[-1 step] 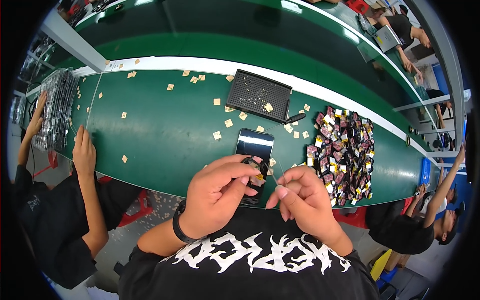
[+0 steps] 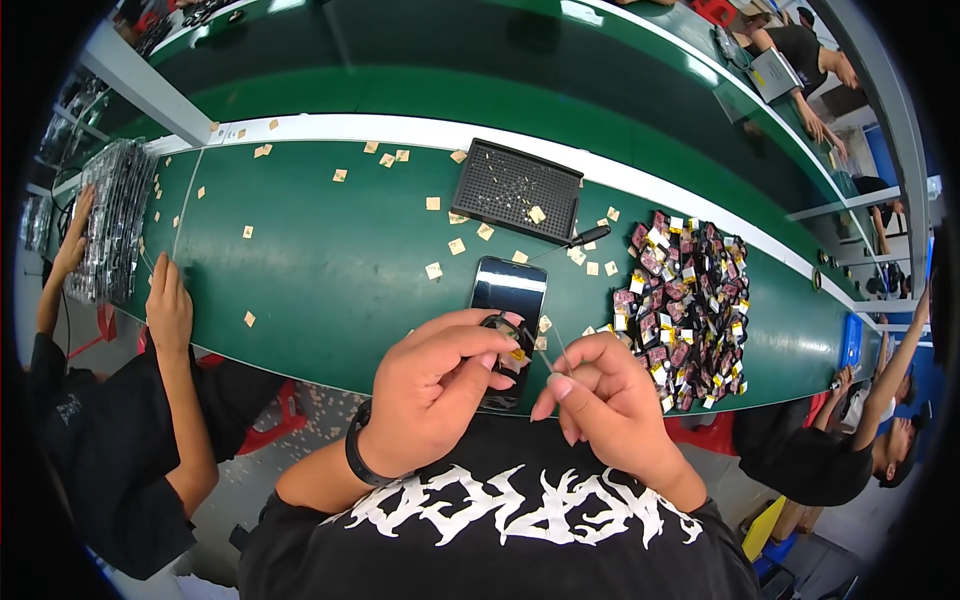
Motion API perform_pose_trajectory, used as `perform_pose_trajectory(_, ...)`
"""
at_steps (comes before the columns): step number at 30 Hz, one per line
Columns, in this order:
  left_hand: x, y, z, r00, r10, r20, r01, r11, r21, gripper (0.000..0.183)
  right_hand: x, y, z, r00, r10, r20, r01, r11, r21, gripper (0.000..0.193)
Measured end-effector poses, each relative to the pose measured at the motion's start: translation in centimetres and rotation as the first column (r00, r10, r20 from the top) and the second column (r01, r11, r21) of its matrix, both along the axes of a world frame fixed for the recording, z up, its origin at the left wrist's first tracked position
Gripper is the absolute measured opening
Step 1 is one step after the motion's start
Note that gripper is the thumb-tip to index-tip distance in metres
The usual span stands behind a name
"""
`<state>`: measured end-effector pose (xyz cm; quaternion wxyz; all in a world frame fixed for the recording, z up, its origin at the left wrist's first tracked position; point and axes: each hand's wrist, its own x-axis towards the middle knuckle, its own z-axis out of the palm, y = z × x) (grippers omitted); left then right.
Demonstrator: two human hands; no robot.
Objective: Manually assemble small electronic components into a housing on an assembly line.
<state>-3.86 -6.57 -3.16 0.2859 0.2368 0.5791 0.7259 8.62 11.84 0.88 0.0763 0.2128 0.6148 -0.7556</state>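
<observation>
My left hand (image 2: 440, 385) is closed on a small black electronic device (image 2: 514, 330), held up between thumb and fingers near the table's front edge. Part of its inside shows, with a yellowish patch; the fingers cover the rest. My right hand (image 2: 612, 405) pinches thin metal tweezers (image 2: 541, 347), their two prongs apart and pointing up and away beside the device. Beneath the hands lies a dark smartphone (image 2: 510, 285), its near part mostly hidden.
Beyond the phone, a black perforated tray (image 2: 500, 200) sits beside a black-handled screwdriver (image 2: 590, 237). Small beige squares (image 2: 433, 270) are scattered around. A pile of small electronic units (image 2: 685, 310) lies right. A co-worker's hand (image 2: 170, 305) is left, near stacked clear-wrapped strips (image 2: 115, 220).
</observation>
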Motion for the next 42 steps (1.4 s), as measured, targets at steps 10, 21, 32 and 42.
perform_pose_trajectory(10, -0.6, -0.5, -0.1, 0.901, -0.002, -0.434, -0.007, 1.0, -0.017, 0.019, -0.3, -1.3, -0.3, 0.998, 0.058, -0.019, -0.051, 0.961, 0.271, 0.019)
perform_pose_trajectory(21, -0.6, -1.7, -0.2, 0.991, -0.07, -0.11, 0.076, 0.996, 0.053, 0.022, 0.4, -1.6, -1.9, 0.989, 0.091, -0.113, -0.052, 0.95, 0.307, 0.019)
perform_pose_trajectory(32, 0.4, -1.2, 0.5, 0.957, -0.074, 0.281, 0.052, 0.995, 0.086, 0.049, -2.5, -0.9, -2.0, 0.901, 0.122, -0.417, 0.052, 0.923, 0.382, 0.045)
perform_pose_trajectory(42, 0.9, -1.3, -0.4, 0.985, -0.067, 0.158, 0.064, 0.998, 0.027, 0.037, -2.9, 0.4, -3.2, 0.787, 0.353, -0.506, 0.146, 0.69, 0.709, 0.031)
